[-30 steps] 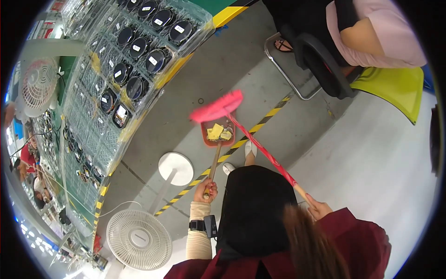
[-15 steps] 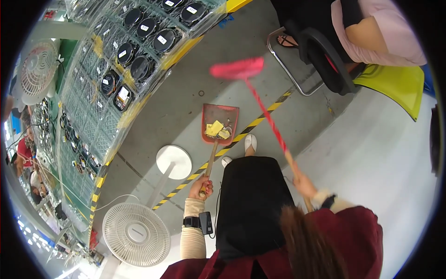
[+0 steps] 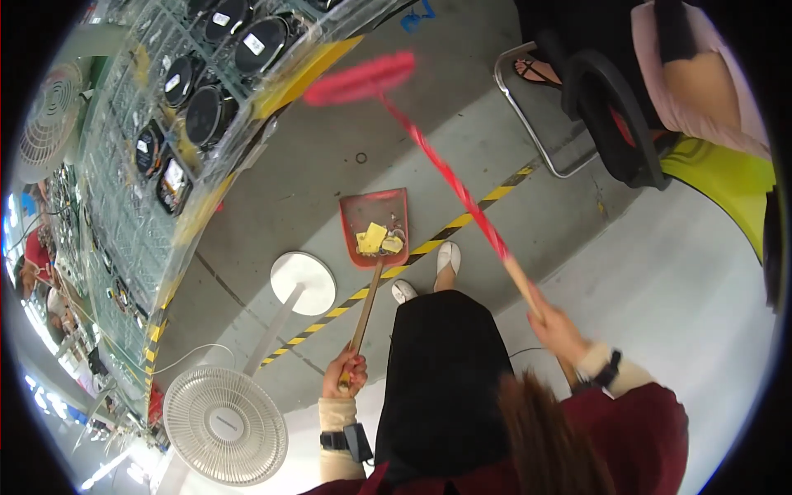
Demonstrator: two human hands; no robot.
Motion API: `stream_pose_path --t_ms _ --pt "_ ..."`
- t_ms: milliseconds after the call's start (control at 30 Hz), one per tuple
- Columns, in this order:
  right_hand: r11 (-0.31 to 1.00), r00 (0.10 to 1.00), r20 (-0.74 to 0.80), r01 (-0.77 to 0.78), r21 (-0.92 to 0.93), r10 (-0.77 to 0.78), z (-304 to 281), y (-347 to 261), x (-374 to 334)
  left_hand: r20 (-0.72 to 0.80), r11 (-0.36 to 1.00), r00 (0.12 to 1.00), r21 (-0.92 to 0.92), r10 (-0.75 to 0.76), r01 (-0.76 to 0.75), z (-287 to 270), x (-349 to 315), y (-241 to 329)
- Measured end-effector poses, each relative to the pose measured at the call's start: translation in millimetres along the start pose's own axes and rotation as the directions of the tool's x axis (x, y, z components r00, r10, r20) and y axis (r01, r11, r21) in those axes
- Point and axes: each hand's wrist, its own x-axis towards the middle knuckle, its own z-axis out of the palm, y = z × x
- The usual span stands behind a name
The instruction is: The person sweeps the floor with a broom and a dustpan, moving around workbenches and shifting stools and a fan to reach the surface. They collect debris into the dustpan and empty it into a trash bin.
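Note:
My left hand [image 3: 346,370] is closed round the wooden handle of a red dustpan [image 3: 350,216]. The pan rests on the grey floor with yellow scraps [image 3: 375,237] and some small debris in it. A broom with a red-wrapped handle [image 3: 452,180] is gripped by my right hand [image 3: 558,332] on its bare wooden part. Its red head [image 3: 360,78], slightly smeared by motion, is out beyond the dustpan, near the edge of the left-hand table. Whether the bristles touch the floor, I cannot tell.
A white pedestal fan [image 3: 225,425] stands at the lower left on a round base [image 3: 304,283]. Trays of round black parts [image 3: 210,114] cover the table at left. At the upper right a person sits on a chair [image 3: 615,124]. Yellow-black tape [image 3: 429,245] crosses the floor.
The broom head has swung left and farther away, toward the table. My left hand has come lower in the view, and the dustpan appears slightly left. The whole view has shifted somewhat.

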Motion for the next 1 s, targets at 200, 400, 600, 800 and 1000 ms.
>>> stream_pose_path --t_ms 200,400,600,800,1000 --pt "0.968 0.947 -0.203 0.233 -0.094 -0.247 43 -20 267 0.024 0.997 0.999 -0.067 0.044 -0.042 -4 1 0" --pt "0.867 0.844 -0.268 0.371 -0.334 -0.464 75 -102 443 -0.026 0.997 0.998 -0.05 0.058 -0.059 2 -2 4" --pt "0.856 0.862 -0.296 0.254 -0.45 -0.411 99 -22 430 -0.032 0.996 0.997 -0.06 0.065 -0.067 8 -2 4" --pt "0.873 0.985 0.091 0.174 -0.456 -0.148 45 105 122 -0.061 0.988 0.986 0.018 0.153 -0.152 9 -1 4" --pt "0.886 0.858 0.442 -0.031 -0.462 0.261 -35 55 -69 -0.04 0.989 0.989 -0.027 0.143 -0.144 -6 -1 -2"
